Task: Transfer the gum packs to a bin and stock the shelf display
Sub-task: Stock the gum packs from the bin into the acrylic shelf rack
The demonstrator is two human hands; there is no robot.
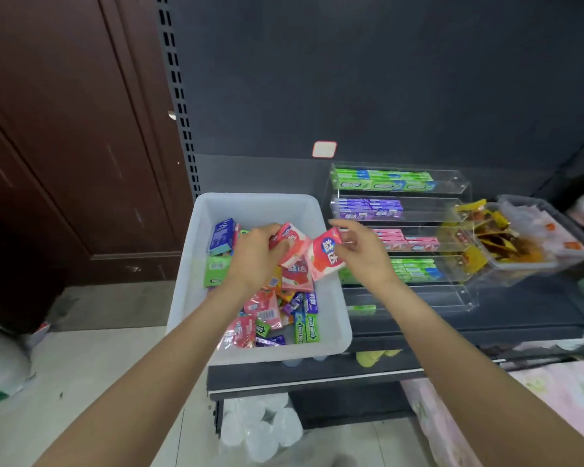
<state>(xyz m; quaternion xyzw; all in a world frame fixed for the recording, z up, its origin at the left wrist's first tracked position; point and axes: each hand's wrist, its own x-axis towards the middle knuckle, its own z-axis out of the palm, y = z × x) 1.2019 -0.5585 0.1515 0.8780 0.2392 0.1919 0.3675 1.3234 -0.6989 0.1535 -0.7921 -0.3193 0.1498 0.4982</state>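
Hands of the person work above the white rectangular plastic bin (196,264), which stands on the dark shelf board (486,325). The left hand (253,254) has its fingers curled round a pink and white gum pack (289,235), and more pink packs hang just under it. The right hand (359,251) pinches another pink and white gum pack with a blue label (327,256) between thumb and fingertips; the other fingers are half spread.

To do this step well, the person should probably separate one pack at a time, turn it so the label faces front, and carry it to the row of the same colour, sliding it in flat so it does not tip the packs beside it.

The bin holds a loose heap of gum packs (270,315): pink, green, purple and blue ones, lying in all directions. Just beside it, on the right, stands the clear acrylic stepped display (459,183). Its tiers hold, from the top, green sticks, purple sticks, pink sticks and again green sticks; the right part of each tier looks unfilled. Farther right, a clear plastic box (506,264) contains yellow and orange sachets (493,237).
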